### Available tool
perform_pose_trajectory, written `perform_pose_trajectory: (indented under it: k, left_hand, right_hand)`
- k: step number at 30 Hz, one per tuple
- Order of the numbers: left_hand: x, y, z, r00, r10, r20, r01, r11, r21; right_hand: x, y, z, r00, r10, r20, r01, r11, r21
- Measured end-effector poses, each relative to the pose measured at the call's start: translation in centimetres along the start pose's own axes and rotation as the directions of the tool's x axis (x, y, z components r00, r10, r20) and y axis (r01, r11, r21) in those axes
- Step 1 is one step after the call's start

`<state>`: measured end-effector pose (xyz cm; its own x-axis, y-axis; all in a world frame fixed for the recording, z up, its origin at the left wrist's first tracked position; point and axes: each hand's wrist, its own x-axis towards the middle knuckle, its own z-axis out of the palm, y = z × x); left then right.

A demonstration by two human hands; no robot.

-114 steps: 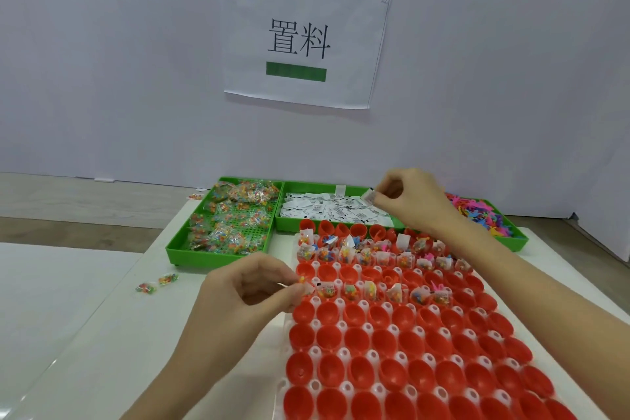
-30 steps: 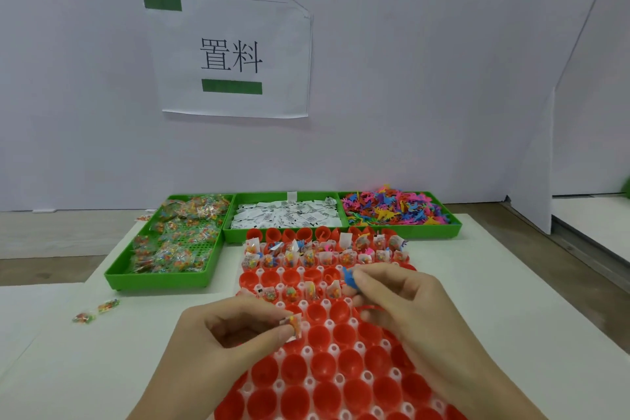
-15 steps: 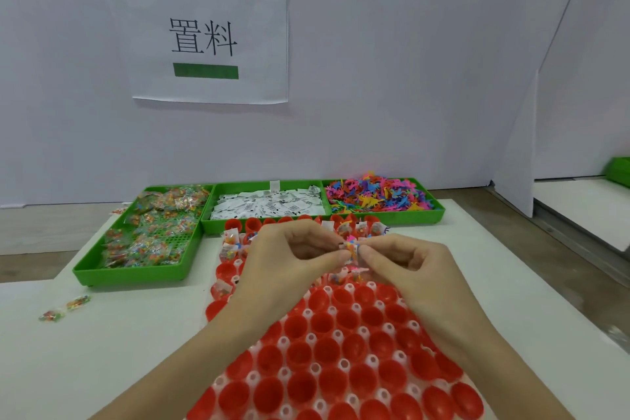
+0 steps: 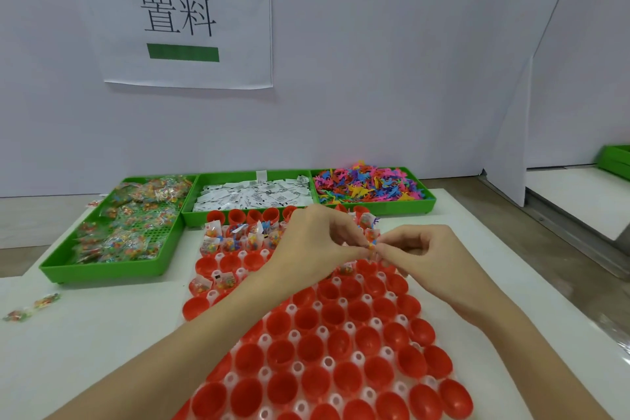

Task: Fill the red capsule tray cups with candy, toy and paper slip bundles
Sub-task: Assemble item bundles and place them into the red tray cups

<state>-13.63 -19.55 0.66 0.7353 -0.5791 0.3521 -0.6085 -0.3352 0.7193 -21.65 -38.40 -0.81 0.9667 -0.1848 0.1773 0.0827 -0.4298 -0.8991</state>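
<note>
Both hands pinched one small bundle above the red capsule tray (image 4: 341, 351)
The left hand (image 4: 317, 242) and right hand (image 4: 419, 256) gripped the bundle (image 4: 371, 246) by fingertips; it looked light, soft, easily dropped

Red cups (image 4: 308, 359) sit in a white tray (image 4: 297, 367); three green bins (image 4: 102, 269) along the tabletop's far edge hold multicoloured candy (image 4: 129, 225), white black-printed slips (image 4: 252, 196) and neon toys (image 4: 366, 184).

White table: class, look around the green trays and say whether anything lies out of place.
Yes: two candy packets lie loose on the white table, left of the red capsule tray, outside the candy tray.
</note>
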Motion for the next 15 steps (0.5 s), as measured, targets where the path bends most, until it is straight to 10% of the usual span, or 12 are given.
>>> perform_pose_trajectory:
  k: [15]
  left_hand:
    - [0.44, 0.5, 1.11, 0.992, 0.06, 0.107, -0.084, 0.967, 0.241]
  right_hand:
    - [0.34, 0.72, 0.97, 0.993, -0.116, -0.002, 0.103, 0.887, -0.449]
